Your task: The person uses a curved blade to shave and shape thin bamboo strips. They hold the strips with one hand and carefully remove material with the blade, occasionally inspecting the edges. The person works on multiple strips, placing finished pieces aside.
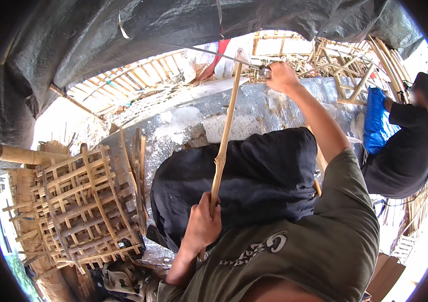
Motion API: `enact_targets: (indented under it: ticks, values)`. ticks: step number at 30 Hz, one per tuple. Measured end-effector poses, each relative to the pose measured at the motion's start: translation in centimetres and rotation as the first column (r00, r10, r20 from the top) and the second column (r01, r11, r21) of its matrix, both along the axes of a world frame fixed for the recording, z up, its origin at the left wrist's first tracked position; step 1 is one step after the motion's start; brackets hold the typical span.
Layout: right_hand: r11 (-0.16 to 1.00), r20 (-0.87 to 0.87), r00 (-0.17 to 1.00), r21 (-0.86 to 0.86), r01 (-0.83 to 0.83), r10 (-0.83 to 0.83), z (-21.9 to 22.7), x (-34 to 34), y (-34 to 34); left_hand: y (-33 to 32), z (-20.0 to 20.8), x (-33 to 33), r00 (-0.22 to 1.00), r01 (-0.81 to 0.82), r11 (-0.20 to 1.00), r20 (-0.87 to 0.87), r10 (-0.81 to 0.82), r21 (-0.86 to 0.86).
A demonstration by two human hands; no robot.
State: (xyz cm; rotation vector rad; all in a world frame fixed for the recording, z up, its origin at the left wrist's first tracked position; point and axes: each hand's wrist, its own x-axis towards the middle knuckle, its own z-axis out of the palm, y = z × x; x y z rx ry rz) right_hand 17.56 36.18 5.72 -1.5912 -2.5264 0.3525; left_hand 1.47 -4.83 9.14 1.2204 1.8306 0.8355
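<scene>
My left hand (204,224) is closed round the lower part of a long wooden stick (226,121), which slants up and away from me over my lap. A knot shows partway along it. My right arm is stretched forward, and my right hand (280,77) is closed on the handle of a long thin-bladed knife (209,52). Its blade points left and crosses the stick near the far end; whether blade and wood touch I cannot tell. Under the stick, dark trousers (244,166) cover my bent legs.
Left of me stands a woven bamboo lattice (80,206) beside upright slats. A pale block (231,128) lies on the silvery ground sheet (173,136). Another person (405,146) sits at right by a blue bag (377,121). Dark plastic sheeting (138,25) hangs overhead; bamboo pieces (355,83) are piled beyond.
</scene>
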Motion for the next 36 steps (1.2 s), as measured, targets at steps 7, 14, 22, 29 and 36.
enact_targets:
  ticks: [7,14,22,29,36]
  values:
    - [0.985,-0.086,0.982,0.055,-0.162,0.166,1.7,-0.3,-4.1,0.6,-1.4,0.4,0.999,-0.007,0.993,0.037,0.002,0.121]
    - [0.998,0.067,0.998,0.067,-0.02,0.016,1.9,0.7,-0.3,0.3,-1.7,0.8,0.997,0.029,0.995,-0.068,-0.023,0.091]
    - [0.99,0.02,0.99,0.031,-0.141,0.141,0.9,1.6,-5.8,0.8,-3.1,1.0,0.99,0.038,0.994,-0.143,-0.023,0.1]
    - [0.952,-0.002,0.962,0.147,-0.268,0.272,0.6,1.3,-10.8,1.4,-4.0,0.9,0.944,0.014,0.985,-0.327,0.044,0.171]
    - [0.921,0.09,0.941,0.193,-0.339,0.327,0.5,0.7,-14.2,1.6,-4.8,1.2,0.954,-0.007,0.962,-0.286,0.088,0.272]
